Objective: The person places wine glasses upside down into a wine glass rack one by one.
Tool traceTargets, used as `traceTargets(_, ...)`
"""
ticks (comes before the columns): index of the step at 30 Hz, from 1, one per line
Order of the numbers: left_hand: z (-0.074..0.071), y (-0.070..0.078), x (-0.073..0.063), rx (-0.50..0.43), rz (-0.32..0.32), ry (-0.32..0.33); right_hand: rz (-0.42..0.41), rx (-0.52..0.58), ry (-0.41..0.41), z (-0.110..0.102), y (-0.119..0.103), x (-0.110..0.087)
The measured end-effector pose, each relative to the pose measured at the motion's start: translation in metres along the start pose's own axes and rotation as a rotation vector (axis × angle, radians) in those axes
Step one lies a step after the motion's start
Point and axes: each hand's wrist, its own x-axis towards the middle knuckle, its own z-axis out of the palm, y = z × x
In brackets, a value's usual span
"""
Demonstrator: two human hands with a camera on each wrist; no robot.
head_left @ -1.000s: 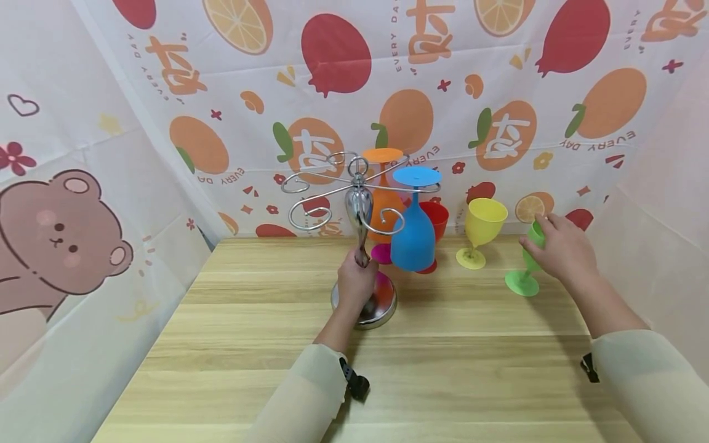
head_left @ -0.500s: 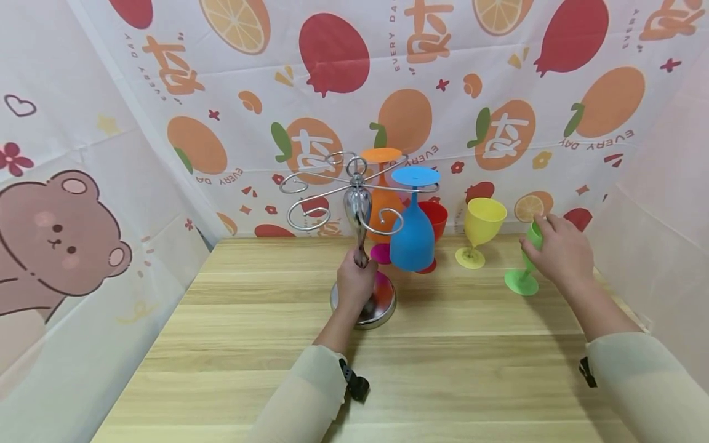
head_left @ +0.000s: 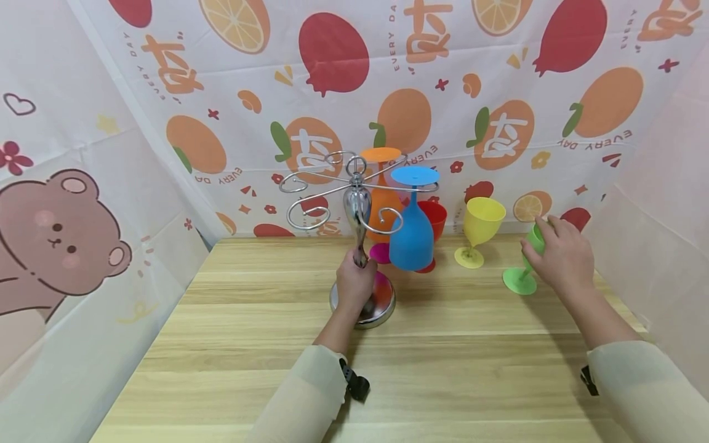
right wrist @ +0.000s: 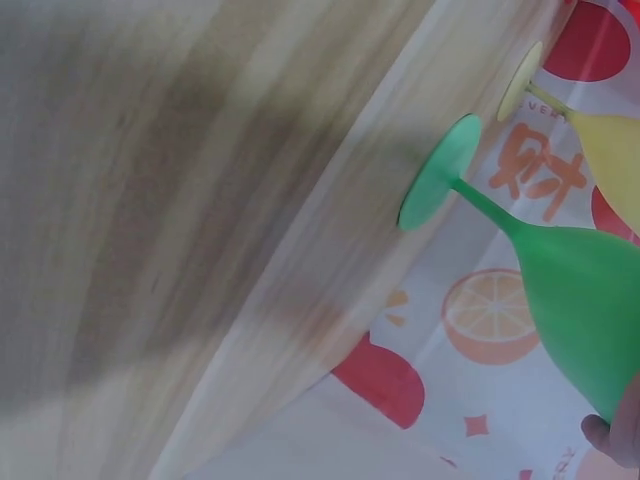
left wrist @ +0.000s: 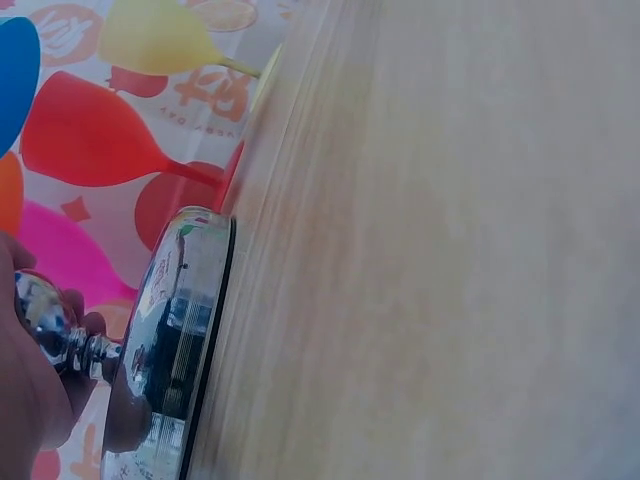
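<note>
A chrome goblet rack [head_left: 357,203] with curled wire arms stands on the wooden table, and my left hand [head_left: 355,282] grips the lower part of its post, just above the round base. Upside down from the rack hang a blue goblet [head_left: 412,237] and, behind it, an orange goblet [head_left: 382,200], each by its foot. On the right, my right hand [head_left: 562,255] holds a green goblet [right wrist: 580,295] near the rim, thumb and fingers on either side of the bowl. This goblet is upright, its foot right at the tabletop. My hand covers part of its bowl.
Left of the green goblet stands an upright yellow goblet [head_left: 483,220]. A red goblet [left wrist: 95,130] stands behind the blue one, and a magenta goblet [left wrist: 75,255] is mostly hidden behind the rack. A fruit-printed cloth [head_left: 332,55] backs the table [head_left: 232,369].
</note>
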Motion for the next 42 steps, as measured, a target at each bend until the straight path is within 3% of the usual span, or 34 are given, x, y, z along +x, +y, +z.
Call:
traceTargets(8, 0.000, -0.003, -0.001, -0.002, -0.007, -0.004, -0.092, -0.006, 0.055, -0.005, -0.010, -0.010)
traceTargets(11, 0.000, -0.003, 0.000, -0.005, -0.002, -0.007, -0.132, 0.036, 0.035, -0.013, -0.022, -0.013)
traceTargets(16, -0.003, -0.002, 0.002, -0.006, 0.001, -0.021, -0.158, 0.179, -0.157, -0.034, -0.047, -0.014)
traceTargets(20, -0.009, -0.001, 0.005, -0.004, -0.018, -0.102, -0.115, 0.329, -0.330, -0.048, -0.062, -0.017)
traceTargets(25, -0.023, 0.006, 0.004, -0.111, -0.012, -0.164, -0.070, 0.511, -0.426, -0.058, -0.077, -0.024)
traceTargets(30, -0.040, 0.022, 0.002, -0.204, 0.027, -0.147, -0.052, 0.636, -0.421, -0.065, -0.091, -0.030)
traceTargets(35, -0.047, 0.027, 0.000, -0.221, 0.068, -0.084, -0.022, 0.724, -0.390, -0.068, -0.105, -0.033)
traceTargets(42, -0.056, 0.038, -0.003, -0.137, 0.235, 0.041, 0.002, 0.871, -0.297, -0.077, -0.121, -0.033)
